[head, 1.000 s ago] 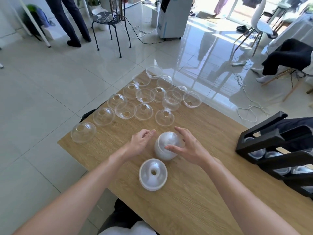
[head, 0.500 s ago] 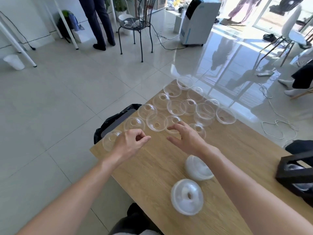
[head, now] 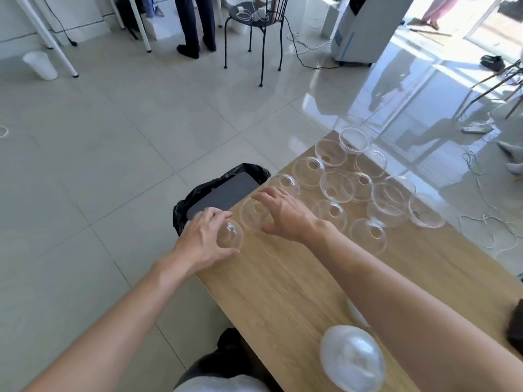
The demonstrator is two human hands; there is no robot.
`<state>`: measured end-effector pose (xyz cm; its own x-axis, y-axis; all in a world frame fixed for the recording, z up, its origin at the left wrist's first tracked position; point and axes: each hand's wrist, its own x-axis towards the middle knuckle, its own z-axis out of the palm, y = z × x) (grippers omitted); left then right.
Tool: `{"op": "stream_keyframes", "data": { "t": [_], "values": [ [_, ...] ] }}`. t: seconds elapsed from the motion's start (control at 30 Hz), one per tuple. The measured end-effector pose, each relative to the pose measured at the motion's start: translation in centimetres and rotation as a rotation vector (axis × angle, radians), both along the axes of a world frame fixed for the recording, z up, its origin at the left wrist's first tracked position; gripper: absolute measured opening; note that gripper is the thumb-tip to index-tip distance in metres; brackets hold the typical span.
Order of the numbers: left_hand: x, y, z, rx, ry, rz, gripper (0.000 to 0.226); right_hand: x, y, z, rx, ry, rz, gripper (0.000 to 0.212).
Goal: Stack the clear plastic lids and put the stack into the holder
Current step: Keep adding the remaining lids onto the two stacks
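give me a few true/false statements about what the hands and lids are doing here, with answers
1. The left hand grips a clear lid at the table corner. True.
2. The right hand carries a stack of lids. False: it reaches with spread fingers over a loose lid and holds nothing.
3. A frosted-looking lid stack lies on the wooden table near the person. True.
4. All loose lids are already stacked. False: many single lids lie spread over the far end.
5. A bin with a black bag stands beside the table. True.
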<state>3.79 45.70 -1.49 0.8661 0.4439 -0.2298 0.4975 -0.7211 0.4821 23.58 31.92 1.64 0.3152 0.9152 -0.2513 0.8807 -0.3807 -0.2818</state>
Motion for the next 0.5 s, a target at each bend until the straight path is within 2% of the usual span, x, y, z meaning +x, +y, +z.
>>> {"op": "stream_keyframes", "data": {
  "t": [0.17, 0.37, 0.5],
  "values": [
    [-0.2, 0.6, -1.0, -0.035, 0.074, -0.034, 0.1, -1.0, 1.8, -1.3, -0.111, -0.084, 0.03, 0.06],
    [-0.6, 0.7, -1.3, -0.05, 0.036, -0.037, 0.099, -1.7, 2.0, -1.1, -0.182, -0.149, 0.022, 0.066],
    [-1.0, 0.5, -0.5, -0.058, 0.006, -0.002, 0.1, -1.9, 0.3, 0.5, -0.109, -0.121, -0.004, 0.077]
  ]
}}
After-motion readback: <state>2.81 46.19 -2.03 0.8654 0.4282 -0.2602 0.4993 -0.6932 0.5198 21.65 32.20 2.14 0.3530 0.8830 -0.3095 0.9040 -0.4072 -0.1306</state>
